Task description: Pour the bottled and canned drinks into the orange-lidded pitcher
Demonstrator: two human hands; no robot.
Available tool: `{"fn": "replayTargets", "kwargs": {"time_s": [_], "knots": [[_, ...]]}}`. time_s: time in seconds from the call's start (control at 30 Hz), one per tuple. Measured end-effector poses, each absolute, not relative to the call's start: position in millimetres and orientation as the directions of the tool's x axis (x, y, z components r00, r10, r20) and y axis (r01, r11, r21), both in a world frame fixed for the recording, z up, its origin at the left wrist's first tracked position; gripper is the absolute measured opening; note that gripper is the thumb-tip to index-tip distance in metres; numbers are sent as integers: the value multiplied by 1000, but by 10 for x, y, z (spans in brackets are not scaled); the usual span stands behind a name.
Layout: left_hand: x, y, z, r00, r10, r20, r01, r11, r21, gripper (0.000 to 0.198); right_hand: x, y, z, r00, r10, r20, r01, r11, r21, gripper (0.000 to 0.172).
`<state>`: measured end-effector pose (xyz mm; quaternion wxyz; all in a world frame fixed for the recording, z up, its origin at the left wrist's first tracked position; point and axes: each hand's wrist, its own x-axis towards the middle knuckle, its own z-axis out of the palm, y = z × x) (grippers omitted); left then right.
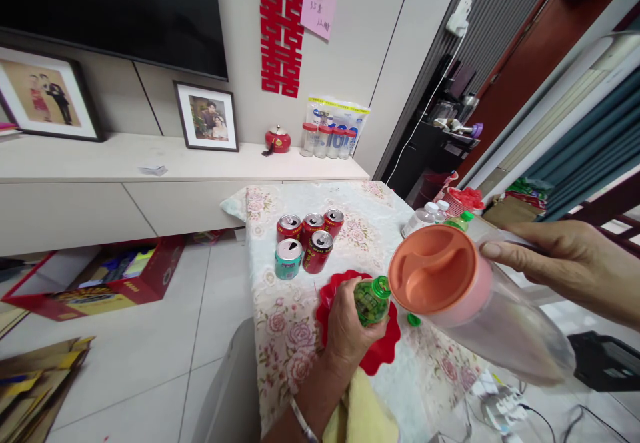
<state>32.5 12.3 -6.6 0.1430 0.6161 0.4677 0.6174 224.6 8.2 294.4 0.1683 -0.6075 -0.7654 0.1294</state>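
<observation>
My left hand (347, 326) is wrapped round a small green bottle (371, 300) with its neck open, held over a red scalloped plate (380, 350). My right hand (555, 256) grips a clear pitcher (500, 326) with an orange lid (433, 270), tilted so the lid's spout sits right beside the bottle's mouth. A green cap (413, 320) lies on the table next to the plate.
Several drink cans (310, 240), red and one teal, stand on the floral tablecloth (285, 323). Plastic bottles (430, 216) are at the table's far right. Behind are a low cabinet with framed photos (207, 116) and jars (327, 142). A red box (100, 283) lies on the floor.
</observation>
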Motion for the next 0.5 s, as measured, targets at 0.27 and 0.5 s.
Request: {"fn": "replayTargets", "kwargs": {"time_s": [0.27,0.5], "knots": [[330,121,-77,-199,761,618,384,-519,764,79,2207,71,2962,-230,966,118,881,259,-397,55],[318,117,-44,-199,746,636,400,-530,748,78,2212,82,2950,-233,964,126,878,264,-399,51]]}}
